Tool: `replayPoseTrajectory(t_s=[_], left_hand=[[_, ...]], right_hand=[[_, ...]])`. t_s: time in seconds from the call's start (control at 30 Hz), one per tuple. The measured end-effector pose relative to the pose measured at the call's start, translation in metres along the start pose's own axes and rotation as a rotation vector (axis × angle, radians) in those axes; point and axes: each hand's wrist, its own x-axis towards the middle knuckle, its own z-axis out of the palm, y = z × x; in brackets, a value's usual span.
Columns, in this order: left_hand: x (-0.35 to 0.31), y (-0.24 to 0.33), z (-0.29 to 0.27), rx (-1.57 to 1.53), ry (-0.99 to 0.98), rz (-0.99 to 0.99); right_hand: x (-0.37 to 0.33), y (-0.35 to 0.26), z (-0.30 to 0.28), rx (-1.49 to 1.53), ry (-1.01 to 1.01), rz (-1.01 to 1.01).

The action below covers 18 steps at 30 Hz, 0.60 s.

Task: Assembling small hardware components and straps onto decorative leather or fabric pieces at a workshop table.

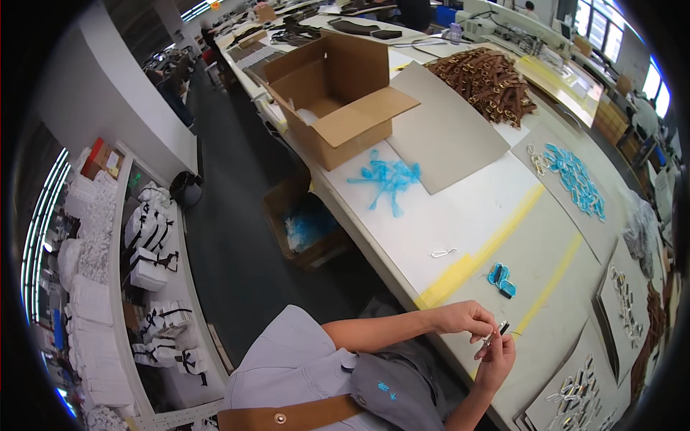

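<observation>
Close to the table's near edge, my left hand (466, 318) and my right hand (497, 360) meet, fingers pinched. Between them is a small metal fitting with a black part (502, 328); its exact kind is too small to make out. Beyond my hands lie a few small pieces in blue film (499, 279), with black parts showing. A silver metal clip (443, 253) rests alone on the white sheet, to the left of them. Crumpled blue plastic film (388, 177) is spread farther off, beside the cardboard box.
An open cardboard box (345, 129) stands at the far left of the table (460, 287). Brown straps with buckles (485, 82) are heaped beyond a grey board (445, 136). Blue-wrapped metal pieces (575, 179) and boards of metal hardware (578, 391) are right. A lower box (277, 208) holds blue film.
</observation>
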Motion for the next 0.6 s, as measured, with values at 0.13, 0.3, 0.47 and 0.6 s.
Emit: replayPoseTrajectory(t_s=[0.13,0.3,0.47,0.6], left_hand=[[0.001,-0.002,0.003,0.039,-0.167,0.018],[-0.003,-0.005,0.008,0.11,0.082,0.079],[0.006,-0.007,0.004,0.211,0.15,-0.047],[-0.005,0.008,-0.007,-0.047,-0.032,-0.076]], right_hand=[[0.0,0.003,-0.003,0.116,-0.099,0.094],[-0.003,0.002,0.01,-0.129,0.075,-0.104],[-0.006,-0.012,0.016,-0.246,0.117,-0.183],[0.005,-0.013,0.013,-0.073,0.011,0.068]])
